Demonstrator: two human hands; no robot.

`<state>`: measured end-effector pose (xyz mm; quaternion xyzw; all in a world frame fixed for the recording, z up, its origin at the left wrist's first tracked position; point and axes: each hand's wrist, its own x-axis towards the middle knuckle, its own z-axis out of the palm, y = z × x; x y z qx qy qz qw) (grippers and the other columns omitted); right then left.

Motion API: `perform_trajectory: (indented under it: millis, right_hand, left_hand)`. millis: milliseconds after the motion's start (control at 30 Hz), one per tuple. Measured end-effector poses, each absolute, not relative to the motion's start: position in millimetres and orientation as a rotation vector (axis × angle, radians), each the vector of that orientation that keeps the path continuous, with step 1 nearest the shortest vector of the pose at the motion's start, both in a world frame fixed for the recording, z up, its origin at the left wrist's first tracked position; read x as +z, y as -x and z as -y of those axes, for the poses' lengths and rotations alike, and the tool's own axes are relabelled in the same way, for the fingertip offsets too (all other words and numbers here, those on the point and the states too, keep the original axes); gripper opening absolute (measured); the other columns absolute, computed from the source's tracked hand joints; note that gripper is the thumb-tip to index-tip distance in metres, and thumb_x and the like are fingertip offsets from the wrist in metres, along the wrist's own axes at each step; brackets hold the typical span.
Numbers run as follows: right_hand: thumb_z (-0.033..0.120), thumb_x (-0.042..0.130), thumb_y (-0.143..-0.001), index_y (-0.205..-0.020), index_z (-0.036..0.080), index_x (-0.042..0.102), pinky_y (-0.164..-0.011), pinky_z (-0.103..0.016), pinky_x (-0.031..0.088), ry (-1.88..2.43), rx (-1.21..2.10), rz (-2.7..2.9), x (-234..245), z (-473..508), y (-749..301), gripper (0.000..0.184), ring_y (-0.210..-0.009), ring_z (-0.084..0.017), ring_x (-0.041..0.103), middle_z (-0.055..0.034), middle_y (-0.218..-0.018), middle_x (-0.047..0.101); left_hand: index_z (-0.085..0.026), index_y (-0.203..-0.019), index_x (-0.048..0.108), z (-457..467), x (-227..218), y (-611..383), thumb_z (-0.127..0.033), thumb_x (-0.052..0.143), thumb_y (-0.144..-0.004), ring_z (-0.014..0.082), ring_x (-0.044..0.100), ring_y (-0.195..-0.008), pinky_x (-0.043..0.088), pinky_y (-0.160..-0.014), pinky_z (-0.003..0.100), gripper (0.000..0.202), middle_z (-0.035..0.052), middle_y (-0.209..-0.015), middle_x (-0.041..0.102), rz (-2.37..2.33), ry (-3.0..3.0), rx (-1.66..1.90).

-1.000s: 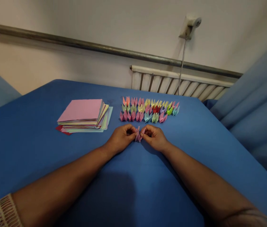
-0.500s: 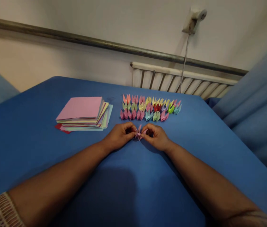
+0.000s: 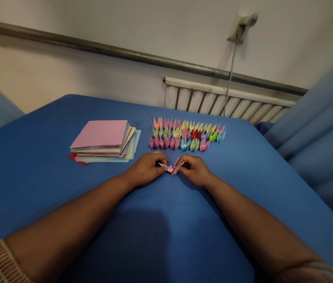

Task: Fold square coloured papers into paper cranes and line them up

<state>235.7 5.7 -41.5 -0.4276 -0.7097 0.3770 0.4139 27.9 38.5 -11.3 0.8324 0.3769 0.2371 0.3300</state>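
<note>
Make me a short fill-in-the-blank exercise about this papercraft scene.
The left hand and right hand hold a small, pointed folded-paper figure coloured ____.
The small multicoloured folded-paper figures stand in ____ rows.
The rectangular stack of multicoloured paper sheets lies to their ____.
The smooth, flat tabletop is coloured ____.

Missing words: pink; three; left; blue.

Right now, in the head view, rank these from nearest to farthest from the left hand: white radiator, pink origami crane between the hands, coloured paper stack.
1. Pink origami crane: touching the left hand, on its right.
2. Coloured paper stack: left of it, slightly beyond.
3. White radiator: farthest, ahead and rightward.
</note>
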Motion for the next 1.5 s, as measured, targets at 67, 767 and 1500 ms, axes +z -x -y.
perform_trajectory:
  millis: [67, 767, 1500]
  right_hand:
    - [0.028, 0.063, -0.08, -0.076, 0.022, 0.066, -0.068, -0.028, 0.049, 1.043, 1.039, 1.735, -42.7, -7.3, -238.1, 0.008, -0.07, -0.014, 0.062, -0.0005, -0.079, 0.069]
    - [0.008, 0.06, -0.074, -0.067, 0.018, 0.058, -0.073, -0.027, 0.047, 1.023, 0.767, 1.988, -45.1, -13.7, -252.2, 0.012, -0.082, -0.014, 0.06, -0.0038, -0.089, 0.063]
    - [0.031, 0.07, -0.076, -0.08, 0.019, 0.058, -0.07, -0.027, 0.048, 1.006, 0.955, 1.734, -46.7, -13.7, -242.2, 0.017, -0.074, -0.013, 0.058, -0.0027, -0.088, 0.063]
  left_hand:
    - [-0.018, -0.068, 0.064, -39.7, -11.6, -26.5, -0.023, 0.063, -0.072, 0.0193, 0.061, -0.086, 0.045, -0.08, 0.031, 0.006, 0.0045, -0.092, 0.067, -0.982, -2.191, 0.613]
    - [-0.017, -0.062, 0.059, -34.6, -1.2, -28.0, -0.013, 0.058, -0.064, 0.022, 0.057, -0.104, 0.045, -0.09, 0.034, 0.005, 0.0062, -0.106, 0.06, -1.051, -2.354, 0.474]
    - [-0.018, -0.071, 0.059, -34.4, -6.6, -31.1, -0.021, 0.061, -0.074, 0.02, 0.062, -0.098, 0.047, -0.09, 0.036, 0.005, 0.0072, -0.104, 0.065, -0.939, -2.185, 0.798]
